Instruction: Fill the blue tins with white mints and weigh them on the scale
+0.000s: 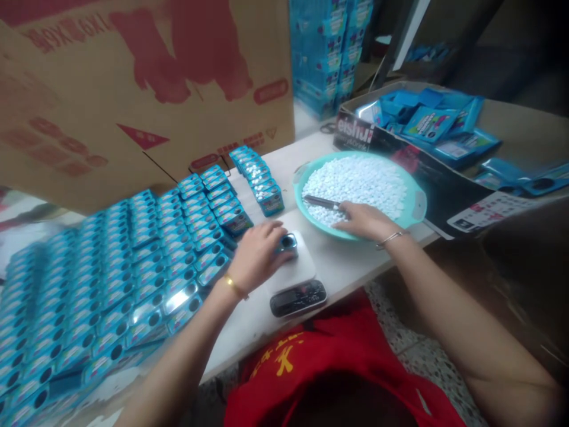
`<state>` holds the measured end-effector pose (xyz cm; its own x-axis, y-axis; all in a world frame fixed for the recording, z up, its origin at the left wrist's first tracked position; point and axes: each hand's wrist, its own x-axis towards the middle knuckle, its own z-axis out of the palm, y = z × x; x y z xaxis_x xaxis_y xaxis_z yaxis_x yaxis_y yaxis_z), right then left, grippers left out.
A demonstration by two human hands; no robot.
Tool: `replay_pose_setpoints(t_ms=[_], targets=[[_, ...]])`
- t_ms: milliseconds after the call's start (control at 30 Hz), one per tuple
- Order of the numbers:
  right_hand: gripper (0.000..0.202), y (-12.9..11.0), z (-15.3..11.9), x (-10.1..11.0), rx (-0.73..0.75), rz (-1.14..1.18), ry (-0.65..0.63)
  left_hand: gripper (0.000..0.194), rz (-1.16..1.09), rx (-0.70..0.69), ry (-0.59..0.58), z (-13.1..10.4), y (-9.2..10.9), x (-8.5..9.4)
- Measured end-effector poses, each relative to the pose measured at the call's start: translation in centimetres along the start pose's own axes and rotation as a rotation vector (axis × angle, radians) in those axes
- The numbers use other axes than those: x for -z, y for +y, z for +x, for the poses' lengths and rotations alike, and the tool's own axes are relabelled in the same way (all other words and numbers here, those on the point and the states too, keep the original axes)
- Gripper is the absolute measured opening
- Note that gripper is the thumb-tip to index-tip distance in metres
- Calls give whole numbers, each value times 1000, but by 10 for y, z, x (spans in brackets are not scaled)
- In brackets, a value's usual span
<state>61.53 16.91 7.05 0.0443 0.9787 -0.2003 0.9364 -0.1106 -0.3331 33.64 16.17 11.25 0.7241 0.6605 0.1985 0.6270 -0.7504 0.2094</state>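
Observation:
My left hand (255, 256) is closed around a small blue box (288, 242) with a dark round opening on top. That box rests on the white platform of a digital scale (302, 267), whose black display panel faces me. With my right hand (364, 220) I grip a dark, narrow scoop-like tool (319, 202); its exact shape is blurred. The tool lies over the white tablets (364, 178) that fill a mint-green basin (331, 231). Between scale and basin runs a short row of blue boxes (271, 201), some with white bits on their tops.
Dense rows of blue boxes (133, 267) cover the table's left side. A large printed carton (146, 89) stands behind them. Blue boxes are stacked (317, 59) at the back. An open black-sided carton (400, 148) on the right holds blue packs (431, 123).

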Motion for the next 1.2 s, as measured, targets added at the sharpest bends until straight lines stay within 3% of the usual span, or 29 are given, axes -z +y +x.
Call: replay_pose_setpoints(t_ms=[67, 133, 200, 267, 367, 500, 667, 767, 900, 1033, 1100, 1200], targets=[[41, 2, 0, 0, 3, -14, -27, 28, -85, 133, 163, -14, -2, 6], [34, 6, 1, -1, 23, 16, -58, 25, -158, 330, 241, -34, -7, 4], [29, 9, 4, -2, 43, 67, -90, 28, -281, 520, 171, -57, -13, -11], [24, 12, 6, -4, 66, 113, -98, 32, -491, 666, 18, -80, -19, -36], [20, 15, 6, -9, 65, 202, -24, 36, -734, 760, -97, -101, -24, -74], [19, 18, 2, -10, -71, 500, 102, 38, -776, 749, -86, -102, -24, -96], [7, 22, 5, -7, -215, 967, 238, 41, -783, 693, -91, -86, -21, -98], [7, 28, 8, -6, -220, 1080, 262, 35, -713, 650, -46, -78, -22, -97], [7, 32, 6, -5, -228, 935, 335, 28, -567, 613, 112, -71, -21, -80], [18, 26, 0, -4, -90, 356, 375, 29, -443, 458, 335, -61, -18, -53], [26, 13, -5, -5, 20, 159, 391, 39, -403, 352, 361, -54, -18, -46], [31, -25, -25, -11, 152, 320, 483, 71, -394, 290, 285, -43, -19, -53]])
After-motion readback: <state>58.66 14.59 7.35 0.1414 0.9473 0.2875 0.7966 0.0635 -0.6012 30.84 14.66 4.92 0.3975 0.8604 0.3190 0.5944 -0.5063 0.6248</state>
